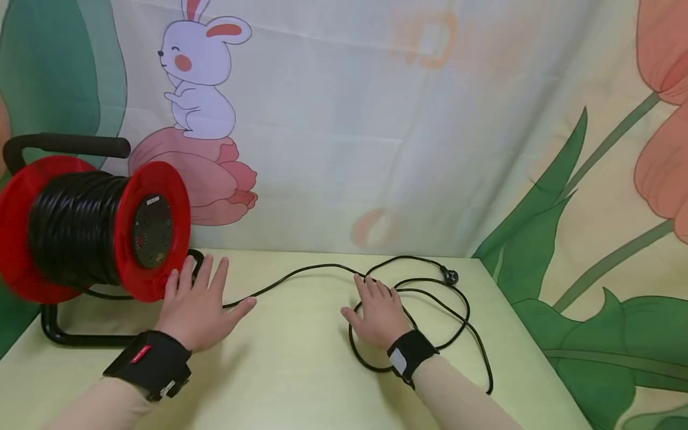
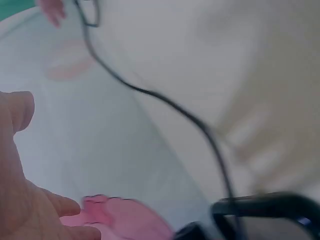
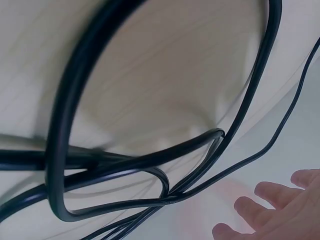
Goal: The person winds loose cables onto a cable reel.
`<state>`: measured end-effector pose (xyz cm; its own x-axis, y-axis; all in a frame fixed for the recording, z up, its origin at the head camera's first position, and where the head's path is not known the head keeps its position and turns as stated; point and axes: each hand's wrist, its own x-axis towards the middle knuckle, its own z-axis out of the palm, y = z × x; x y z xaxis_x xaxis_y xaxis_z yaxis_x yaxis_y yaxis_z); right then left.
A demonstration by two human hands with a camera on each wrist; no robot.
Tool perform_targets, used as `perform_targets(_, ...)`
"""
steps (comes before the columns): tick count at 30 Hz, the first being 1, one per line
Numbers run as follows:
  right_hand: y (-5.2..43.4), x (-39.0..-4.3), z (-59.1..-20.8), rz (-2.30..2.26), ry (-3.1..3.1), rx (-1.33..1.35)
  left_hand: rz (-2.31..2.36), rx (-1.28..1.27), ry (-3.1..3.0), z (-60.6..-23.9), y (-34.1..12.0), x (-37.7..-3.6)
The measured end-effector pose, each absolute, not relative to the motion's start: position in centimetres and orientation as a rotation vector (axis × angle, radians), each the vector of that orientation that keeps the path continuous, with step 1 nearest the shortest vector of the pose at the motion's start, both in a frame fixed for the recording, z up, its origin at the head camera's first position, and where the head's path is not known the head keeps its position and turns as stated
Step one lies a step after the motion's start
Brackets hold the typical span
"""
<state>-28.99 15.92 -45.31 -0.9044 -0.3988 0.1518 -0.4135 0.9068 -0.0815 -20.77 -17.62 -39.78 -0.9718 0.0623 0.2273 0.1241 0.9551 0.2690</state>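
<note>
A red cable reel (image 1: 91,230) wound with black cord stands at the table's left on a black frame. Its loose black cable (image 1: 301,272) runs right across the table and ends in a plug (image 1: 450,276). My left hand (image 1: 199,301) lies flat with spread fingers right beside the reel's red flange. My right hand (image 1: 378,310) rests with straight fingers on the cable's loose loops (image 1: 457,310). In the left wrist view the cable (image 2: 165,102) crosses the table beyond my palm (image 2: 22,200). The right wrist view has the cable loops (image 3: 150,170) close up, fingertips (image 3: 265,205) at the lower right.
A pale yellow-green table (image 1: 301,370) carries everything. A printed cloth backdrop (image 1: 376,119) with a rabbit and flowers hangs right behind it. The reel's black handle (image 1: 70,143) rises above the drum. The table's right edge (image 1: 516,334) runs diagonally near the cable loops.
</note>
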Motion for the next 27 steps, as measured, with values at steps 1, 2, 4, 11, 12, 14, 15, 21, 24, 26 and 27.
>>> perform_targets(1,15.9,-29.1,-45.2,0.179,-2.939,0.628,-0.427,-0.155,-2.875,-39.1,-17.6,-20.7)
perform_targets(2,15.9,-29.2,-45.2,0.186,-2.942,0.626,-0.430,-0.173,-2.857,-38.4,-17.6,-20.7)
perform_targets(4,15.9,-29.4,-45.2,0.197,-2.948,0.623,-0.436,-0.210,-2.816,-36.8,-17.6,-20.6)
perform_targets(11,15.6,-30.5,-45.3,0.288,-2.940,0.616,-0.424,-0.221,-2.640,-30.2,-19.2,-20.9)
perform_targets(12,15.5,-30.7,-45.4,0.296,-2.940,0.612,-0.415,-0.206,-2.631,-29.4,-19.8,-21.2)
perform_targets(14,15.5,-31.1,-45.4,0.333,-2.950,0.594,-0.406,-0.165,-2.630,-27.9,-21.0,-21.9)
perform_targets(15,15.5,-31.3,-45.4,0.359,-2.954,0.589,-0.409,-0.138,-2.635,-27.2,-21.7,-22.3)
perform_targets(21,15.6,-32.4,-46.0,0.429,-2.981,0.555,-0.431,0.046,-2.711,-24.0,-25.7,-24.0)
perform_targets(24,15.8,-32.8,-46.3,0.439,-2.991,0.521,-0.420,0.087,-2.729,-23.0,-26.8,-24.6)
perform_targets(26,16.0,-33.0,-46.5,0.460,-2.996,0.500,-0.420,0.101,-2.736,-22.7,-27.2,-25.0)
perform_targets(27,16.1,-33.2,-46.6,0.470,-3.001,0.488,-0.421,0.111,-2.743,-22.6,-27.4,-25.2)
